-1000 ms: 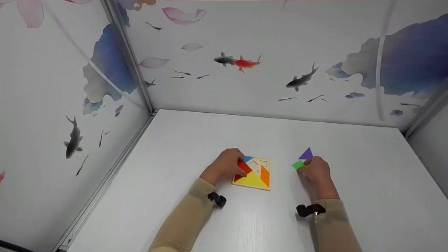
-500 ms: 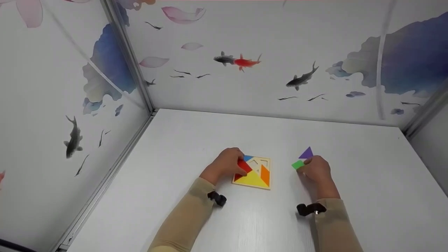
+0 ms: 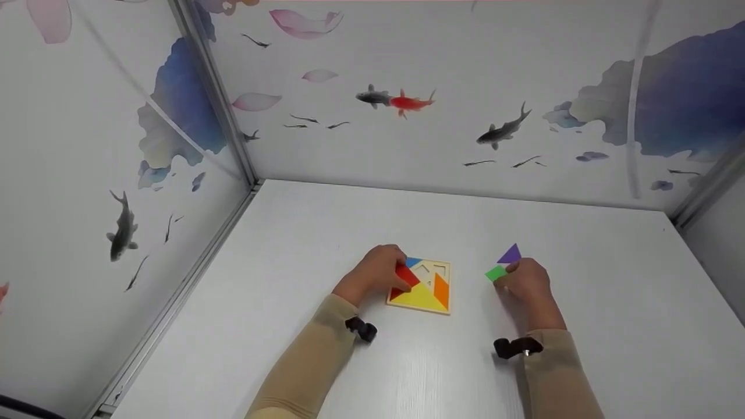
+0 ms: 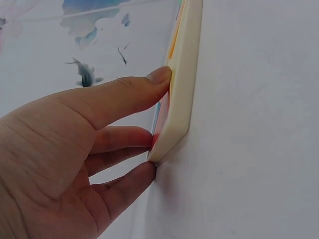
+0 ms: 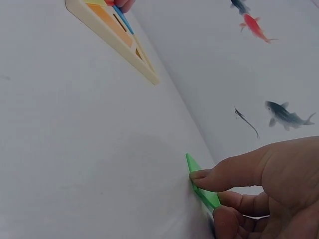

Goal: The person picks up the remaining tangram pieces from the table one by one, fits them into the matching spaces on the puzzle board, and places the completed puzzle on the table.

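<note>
A square wooden tangram board lies on the white table, with red, yellow, orange and blue pieces in it. Recesses show bare wood at its upper right. My left hand grips the board's left side: in the left wrist view the thumb rests on its face, and fingertips touch the red piece and the corner. To the right, my right hand pinches a flat green piece between thumb and fingers, tilted close over the table. A purple triangle lies just beyond that hand.
The white table meets a back wall printed with fish and petals. A side panel with a metal frame stands at the left. Black wrist cameras sit on both tan sleeves.
</note>
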Demonstrator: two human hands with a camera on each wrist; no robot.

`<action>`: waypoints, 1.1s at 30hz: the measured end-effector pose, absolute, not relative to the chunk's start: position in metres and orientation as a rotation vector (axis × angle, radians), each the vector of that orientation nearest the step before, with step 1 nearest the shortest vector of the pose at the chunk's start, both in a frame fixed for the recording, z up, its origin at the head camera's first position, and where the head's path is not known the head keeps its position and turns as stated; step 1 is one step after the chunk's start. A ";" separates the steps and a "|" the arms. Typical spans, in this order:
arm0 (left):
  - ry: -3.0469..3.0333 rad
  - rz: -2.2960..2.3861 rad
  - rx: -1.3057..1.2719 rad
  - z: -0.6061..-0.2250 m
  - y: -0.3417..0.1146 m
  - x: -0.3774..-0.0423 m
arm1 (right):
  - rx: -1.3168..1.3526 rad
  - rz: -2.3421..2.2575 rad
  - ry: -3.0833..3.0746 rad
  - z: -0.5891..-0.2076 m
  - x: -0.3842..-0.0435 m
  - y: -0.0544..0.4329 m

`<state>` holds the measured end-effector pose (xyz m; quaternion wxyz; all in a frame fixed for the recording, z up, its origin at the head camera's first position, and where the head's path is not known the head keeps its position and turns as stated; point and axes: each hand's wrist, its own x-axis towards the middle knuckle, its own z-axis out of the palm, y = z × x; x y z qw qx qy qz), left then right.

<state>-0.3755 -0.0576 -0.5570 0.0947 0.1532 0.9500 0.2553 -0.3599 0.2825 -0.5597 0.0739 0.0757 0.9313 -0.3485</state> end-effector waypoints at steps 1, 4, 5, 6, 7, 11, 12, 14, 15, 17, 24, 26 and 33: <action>2.815 0.758 0.453 -0.557 -0.058 -0.375 | 0.229 -1.044 2.794 -0.559 -0.359 0.282; 2.818 0.763 0.461 -0.557 -0.058 -0.375 | 0.227 -1.038 2.783 -0.558 -0.358 0.281; 2.822 0.759 0.474 -0.557 -0.058 -0.376 | 0.221 -1.032 2.781 -0.557 -0.358 0.281; 2.826 0.755 0.486 -0.557 -0.058 -0.376 | 0.215 -1.025 2.779 -0.556 -0.358 0.282; 2.830 0.749 0.500 -0.557 -0.058 -0.377 | 0.210 -1.020 2.775 -0.555 -0.358 0.282; 2.837 0.732 0.543 -0.557 -0.058 -0.379 | 0.217 -1.040 2.756 -0.554 -0.359 0.282; 2.836 0.732 0.542 -0.557 -0.058 -0.379 | 0.226 -1.052 2.752 -0.554 -0.359 0.282; 2.833 0.732 0.538 -0.558 -0.058 -0.379 | 0.243 -1.074 2.744 -0.554 -0.359 0.282; 2.832 0.735 0.534 -0.558 -0.058 -0.379 | 0.249 -1.081 2.743 -0.554 -0.359 0.282; 2.830 0.743 0.522 -0.558 -0.058 -0.379 | 0.258 -1.091 2.743 -0.554 -0.359 0.281; 2.835 0.767 0.509 -0.558 -0.058 -0.377 | 0.277 -1.117 2.733 -0.552 -0.358 0.281; 2.833 0.769 0.502 -0.558 -0.059 -0.377 | 0.278 -1.136 2.730 -0.552 -0.358 0.282; 2.822 0.788 0.486 -0.557 -0.059 -0.375 | 0.286 -1.195 2.712 -0.555 -0.359 0.286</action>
